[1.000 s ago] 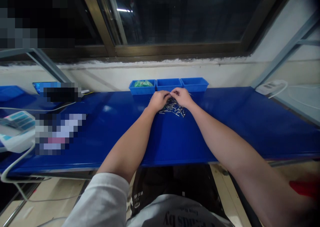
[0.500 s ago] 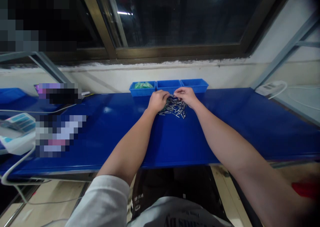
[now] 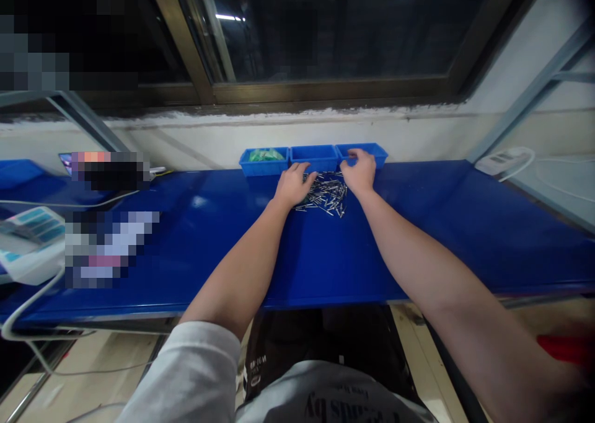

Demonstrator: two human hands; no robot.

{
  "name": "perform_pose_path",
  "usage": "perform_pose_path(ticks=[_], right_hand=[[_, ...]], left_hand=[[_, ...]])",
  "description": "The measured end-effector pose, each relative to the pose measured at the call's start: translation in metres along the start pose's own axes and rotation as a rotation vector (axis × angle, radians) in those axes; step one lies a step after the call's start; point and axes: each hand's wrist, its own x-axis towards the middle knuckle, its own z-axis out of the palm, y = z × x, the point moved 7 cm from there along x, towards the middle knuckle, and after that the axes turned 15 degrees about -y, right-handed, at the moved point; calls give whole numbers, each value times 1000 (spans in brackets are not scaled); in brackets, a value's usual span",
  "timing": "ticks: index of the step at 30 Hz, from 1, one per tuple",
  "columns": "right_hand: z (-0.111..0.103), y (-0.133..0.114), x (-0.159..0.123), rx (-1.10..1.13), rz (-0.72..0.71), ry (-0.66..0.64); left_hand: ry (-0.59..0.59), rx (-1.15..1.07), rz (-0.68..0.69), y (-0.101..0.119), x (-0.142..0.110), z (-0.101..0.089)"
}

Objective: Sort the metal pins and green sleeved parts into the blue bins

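Lying loose on the blue table (image 3: 325, 262), just above the middle of the frame: a heap of thin metal pins (image 3: 329, 195), between the two hands. Left hand (image 3: 292, 186) at the heap's left edge, thumb spread from the fingers and reaching over the pins; unclenched, though whether it touches any is too small to tell. Right hand (image 3: 360, 171) at the heap's upper right, in front of the right blue bin (image 3: 379, 156); fingers curved, thumb apart from them. No grip visible, but cannot tell whether a small pin sits in the fingers. Behind the heap, middle blue bin (image 3: 313, 157); to its left, left blue bin (image 3: 264, 168) with green packets (image 3: 266, 155). White device (image 3: 35, 243) at left of frame.
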Motion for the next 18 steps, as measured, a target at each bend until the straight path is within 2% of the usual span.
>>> perform_pose_path(ticks=[2,5,10,18], right_hand=[[-1,4,-1,-100,49,22],[-1,13,0,-127,116,33],[8,31,6,-100,228,-55],[15,42,15,-101,157,-66]], left_hand=[[-23,7,-2,-1,1,3],[-38,3,2,-3,2,5],[-54,-46,-14,-5,2,7],[-76,-65,-28,-5,2,8]])
